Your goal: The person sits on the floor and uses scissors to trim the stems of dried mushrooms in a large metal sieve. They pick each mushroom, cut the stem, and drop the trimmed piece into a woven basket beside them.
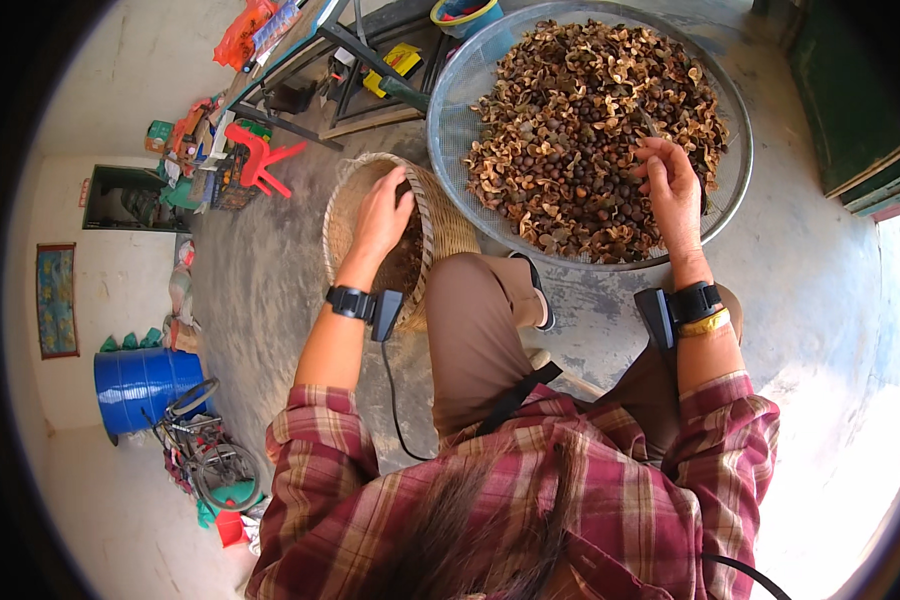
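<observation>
A large round mesh tray (744, 161) holds a heap of dark round nuts or seeds mixed with brown, split husks (622, 67). Over the right part of this heap is my right hand (669, 176), thumb and fingers bent close together; whether something small is between the fingertips cannot be made out. To the left of the tray stands a woven basket (450, 225) with a braided rim, dark brown loose material (401, 259) lying inside. My left hand (382, 214) hangs over the basket's mouth, fingers curled and partly apart, with nothing visible in it.
My knees flank the near side of the tray, the left one beside the basket. A metal-framed table (270, 67) and a red plastic stool (259, 159) are at the upper left. A blue bucket (466, 26) touches the tray's far edge. A blue drum (150, 390) and a bicycle (221, 465) stand farther left.
</observation>
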`<state>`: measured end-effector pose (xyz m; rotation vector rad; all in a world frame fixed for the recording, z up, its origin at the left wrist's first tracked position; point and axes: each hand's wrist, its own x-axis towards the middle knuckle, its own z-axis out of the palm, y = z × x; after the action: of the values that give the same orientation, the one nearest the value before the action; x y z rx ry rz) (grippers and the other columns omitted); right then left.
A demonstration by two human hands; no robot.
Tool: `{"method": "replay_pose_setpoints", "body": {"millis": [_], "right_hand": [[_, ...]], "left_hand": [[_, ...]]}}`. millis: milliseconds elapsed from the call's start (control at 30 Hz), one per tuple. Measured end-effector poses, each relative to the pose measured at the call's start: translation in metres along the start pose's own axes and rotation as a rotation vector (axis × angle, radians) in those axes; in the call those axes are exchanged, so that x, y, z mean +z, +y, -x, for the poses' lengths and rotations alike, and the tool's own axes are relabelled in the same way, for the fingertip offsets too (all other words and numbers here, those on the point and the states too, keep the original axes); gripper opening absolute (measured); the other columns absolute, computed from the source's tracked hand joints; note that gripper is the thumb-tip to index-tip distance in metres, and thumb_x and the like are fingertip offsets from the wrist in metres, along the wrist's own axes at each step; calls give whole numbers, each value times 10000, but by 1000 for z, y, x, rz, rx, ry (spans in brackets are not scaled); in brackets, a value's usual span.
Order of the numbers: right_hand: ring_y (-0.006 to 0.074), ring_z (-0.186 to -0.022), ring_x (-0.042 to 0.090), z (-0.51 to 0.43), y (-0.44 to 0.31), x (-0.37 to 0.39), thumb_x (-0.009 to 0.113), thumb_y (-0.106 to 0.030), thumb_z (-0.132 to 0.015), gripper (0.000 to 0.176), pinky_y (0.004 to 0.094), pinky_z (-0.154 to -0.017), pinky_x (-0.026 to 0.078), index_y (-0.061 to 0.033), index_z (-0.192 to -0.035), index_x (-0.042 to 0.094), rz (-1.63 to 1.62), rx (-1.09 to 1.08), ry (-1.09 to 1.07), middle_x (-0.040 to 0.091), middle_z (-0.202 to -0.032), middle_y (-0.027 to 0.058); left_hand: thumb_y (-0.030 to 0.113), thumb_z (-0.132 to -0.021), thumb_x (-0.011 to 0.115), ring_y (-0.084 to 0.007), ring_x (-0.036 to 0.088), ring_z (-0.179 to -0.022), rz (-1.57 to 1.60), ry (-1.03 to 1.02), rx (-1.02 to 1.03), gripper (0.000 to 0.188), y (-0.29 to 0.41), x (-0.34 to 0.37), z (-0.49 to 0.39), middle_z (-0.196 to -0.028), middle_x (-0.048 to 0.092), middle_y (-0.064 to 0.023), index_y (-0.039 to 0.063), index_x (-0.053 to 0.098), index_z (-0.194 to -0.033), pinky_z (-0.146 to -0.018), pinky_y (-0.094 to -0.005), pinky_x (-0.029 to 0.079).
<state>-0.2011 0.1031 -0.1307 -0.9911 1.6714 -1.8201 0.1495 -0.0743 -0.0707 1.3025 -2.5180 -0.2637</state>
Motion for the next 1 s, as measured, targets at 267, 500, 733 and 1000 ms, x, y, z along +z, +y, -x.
{"method": "replay_pose_setpoints", "body": {"millis": [267,500,733,1000], "right_hand": [[80,-686,591,0,-2,-9,451,-92,-930,229,218,-580,473,-24,-1120,557,3,77,38,644,-952,39],[67,-668,572,-3,-4,-11,452,-94,-933,229,211,-573,457,-24,-1122,560,-57,66,22,639,-942,35],[58,-656,556,-2,-2,-11,458,-98,-937,211,204,-579,459,-37,-1099,579,-49,93,14,627,-902,13],[55,-642,555,-2,-3,-11,458,-95,-935,210,202,-567,455,-34,-1091,583,-31,100,19,630,-870,12]], "left_hand": [[467,-906,518,-379,258,-1363,-158,-581,-168,718,116,70,-84,-1486,214,-230,134,218,-1466,-1108,-446,267],[17,-863,550,-318,458,-1213,4,-461,332,425,148,81,-33,-1419,352,-142,126,525,-1273,-1010,-400,422],[44,-872,564,-270,647,-952,300,-292,427,238,134,63,-28,-1037,670,-103,83,637,-1095,-854,-357,517],[153,-935,528,-88,605,-791,612,-370,-190,205,104,62,-65,-921,661,-42,60,643,-1077,-646,-233,496]]}}
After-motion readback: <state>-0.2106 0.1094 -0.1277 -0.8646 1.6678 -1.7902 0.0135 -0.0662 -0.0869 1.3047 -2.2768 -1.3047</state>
